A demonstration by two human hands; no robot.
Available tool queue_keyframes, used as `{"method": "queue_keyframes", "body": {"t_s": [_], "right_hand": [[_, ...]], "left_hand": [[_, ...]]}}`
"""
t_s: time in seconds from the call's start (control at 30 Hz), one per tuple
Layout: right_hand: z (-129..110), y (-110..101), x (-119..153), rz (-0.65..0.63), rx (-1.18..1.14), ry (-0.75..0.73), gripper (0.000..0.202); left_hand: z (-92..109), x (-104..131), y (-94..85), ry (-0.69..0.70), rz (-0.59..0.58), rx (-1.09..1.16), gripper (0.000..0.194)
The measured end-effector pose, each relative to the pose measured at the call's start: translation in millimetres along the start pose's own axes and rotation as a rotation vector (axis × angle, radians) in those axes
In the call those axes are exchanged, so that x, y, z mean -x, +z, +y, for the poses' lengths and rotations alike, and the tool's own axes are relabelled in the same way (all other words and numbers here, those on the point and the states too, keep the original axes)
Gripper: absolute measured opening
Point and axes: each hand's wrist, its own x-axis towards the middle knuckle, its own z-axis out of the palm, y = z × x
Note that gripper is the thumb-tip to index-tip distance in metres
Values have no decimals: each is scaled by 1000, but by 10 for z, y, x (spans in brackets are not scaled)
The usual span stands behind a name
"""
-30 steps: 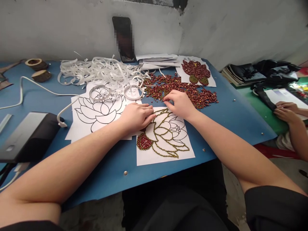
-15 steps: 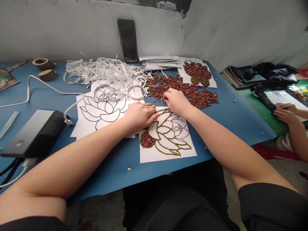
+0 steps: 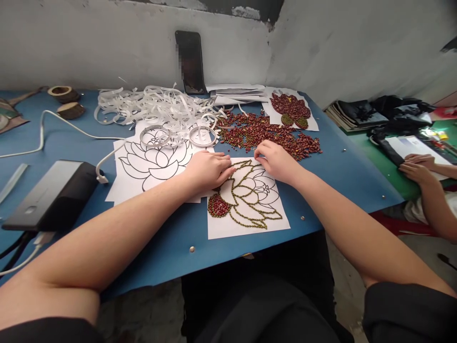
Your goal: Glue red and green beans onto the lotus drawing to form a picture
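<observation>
My left hand lies flat, fingers outstretched, on the upper left edge of a white sheet with a printed lotus drawing. Green beans follow many of its petal lines, and a round patch of red beans sits at its left side. Other lines at the right are bare print. My right hand is over the sheet's top right edge, thumb and fingertips pinched together; whatever is between them is too small to make out. Just beyond it spreads a loose heap of red and green beans.
Behind are a finished bean flower picture, shredded paper strips and a leaning phone. Left are more lotus sheets, two tape rings and a black power bank with cables. Another person's hands rest at a green table.
My right hand has moved from the near edge of the bean heap back toward me and right, to the sheet's top edge. My left hand stays in place.
</observation>
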Motion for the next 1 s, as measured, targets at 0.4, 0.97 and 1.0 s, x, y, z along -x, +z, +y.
{"method": "queue_keyframes", "body": {"t_s": [0.4, 0.97, 1.0], "right_hand": [[-51, 94, 248, 2, 42, -142, 16], [-87, -19, 171, 47, -20, -136, 15], [-102, -23, 124, 45, -13, -136, 15]], "left_hand": [[7, -3, -9, -17, -22, -6, 42], [12, -10, -12, -13, -42, -22, 45], [13, -8, -13, -11, -41, -20, 45]]}}
